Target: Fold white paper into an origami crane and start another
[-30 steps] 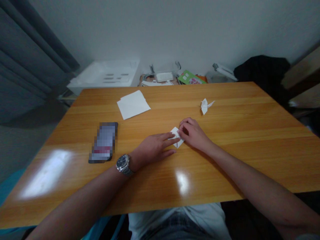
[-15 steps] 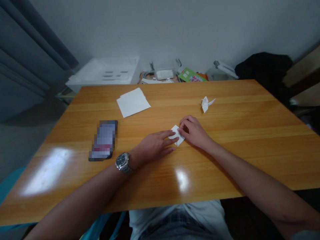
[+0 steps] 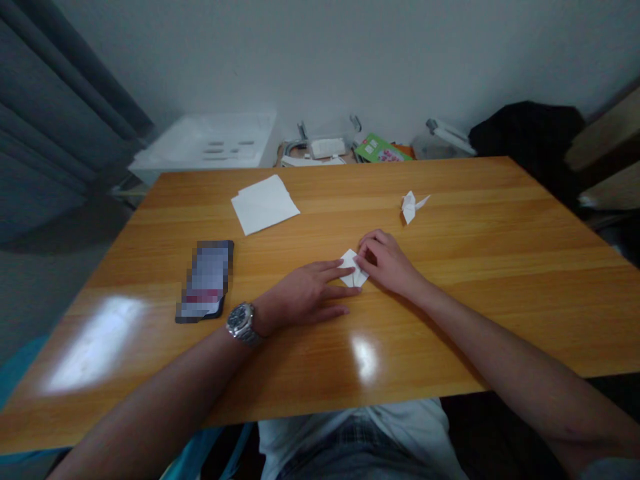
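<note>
A small folded white paper (image 3: 349, 258) lies on the wooden table, roughly diamond-shaped. My left hand (image 3: 311, 293) rests flat over its left and lower side, fingers stretched and apart, with fingertips on the paper. At the right corner, my right hand (image 3: 387, 262) pinches the paper between thumb and curled fingers. Part of the paper is hidden beneath both hands. Farther back on the right stands a white folded paper crane (image 3: 409, 208).
White paper sheets (image 3: 265, 205) lie at the table's back left. A phone (image 3: 206, 280) with a blurred screen is left of my left hand. Behind the table (image 3: 475, 267) are a white plastic tray (image 3: 200, 143), a green booklet (image 3: 380, 150) and a dark cloth-like heap (image 3: 527, 133).
The fingers of my left hand have spread wider and slid slightly right and down over the folded paper. My right hand keeps its pinch at the corner.
</note>
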A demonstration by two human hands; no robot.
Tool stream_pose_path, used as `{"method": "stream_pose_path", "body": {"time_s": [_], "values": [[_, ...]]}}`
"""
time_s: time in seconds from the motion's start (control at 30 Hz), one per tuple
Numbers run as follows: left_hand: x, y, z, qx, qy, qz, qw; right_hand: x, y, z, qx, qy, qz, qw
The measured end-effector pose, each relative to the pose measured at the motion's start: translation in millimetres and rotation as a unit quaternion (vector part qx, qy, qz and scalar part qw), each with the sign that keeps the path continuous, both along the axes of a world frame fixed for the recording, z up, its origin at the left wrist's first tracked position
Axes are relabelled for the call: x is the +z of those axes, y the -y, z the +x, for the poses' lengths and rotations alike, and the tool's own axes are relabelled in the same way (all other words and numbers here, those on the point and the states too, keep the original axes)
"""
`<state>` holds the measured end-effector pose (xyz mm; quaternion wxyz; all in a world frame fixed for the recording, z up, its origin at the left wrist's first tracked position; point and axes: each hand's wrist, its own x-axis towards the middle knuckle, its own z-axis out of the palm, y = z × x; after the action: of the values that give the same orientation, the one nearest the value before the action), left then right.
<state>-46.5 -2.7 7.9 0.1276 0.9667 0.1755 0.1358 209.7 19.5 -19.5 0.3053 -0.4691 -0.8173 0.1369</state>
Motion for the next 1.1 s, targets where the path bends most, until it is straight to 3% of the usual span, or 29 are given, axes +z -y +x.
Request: {"method": "stream_pose_path", "body": {"time_s": [0.57,1.1], "values": [[5.2,-0.2,0.9,0.002,0.000,-0.037,0.999,3.5,1.8,-1.4,-0.003,-0.008,-0.004,1.000],[1.7,-0.2,0.1,0.016,-0.019,-0.017,1.000,4.1,1.0,-1.0,0.000,-0.004,-0.006,1.000]]}}
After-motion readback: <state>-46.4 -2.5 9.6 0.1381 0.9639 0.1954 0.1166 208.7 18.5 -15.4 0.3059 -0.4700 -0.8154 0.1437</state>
